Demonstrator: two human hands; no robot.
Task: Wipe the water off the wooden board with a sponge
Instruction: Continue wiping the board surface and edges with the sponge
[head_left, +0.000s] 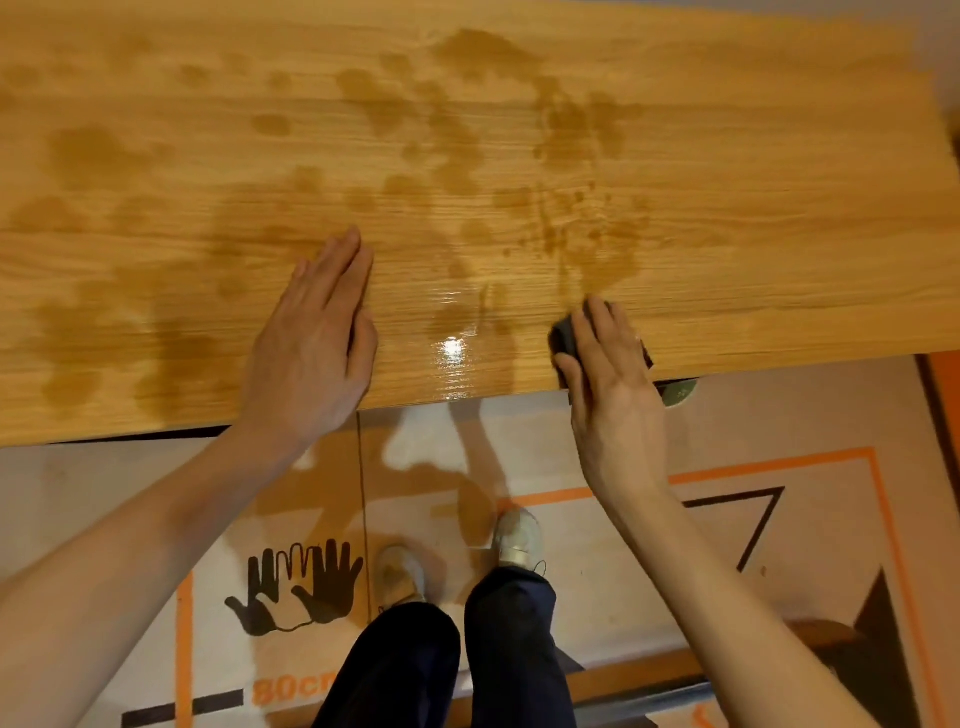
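I was in the middle of the wiping itself. My right hand (608, 374) pressed a dark sponge (566, 335) flat against the wooden board (727, 208), right at its near edge; the fingers lay over the sponge and the thumb hooked round its side. My left hand (311, 338) rested flat and relaxed on the board, well to the left of the sponge, steadying it. A glossy wet patch (452, 345) sat between my two hands, and darker damp blotches (467, 130) spread ahead of my fingertips and off to the left. I judged most of the water remained; the next stroke needed to sweep left through the shiny patch, then forward.
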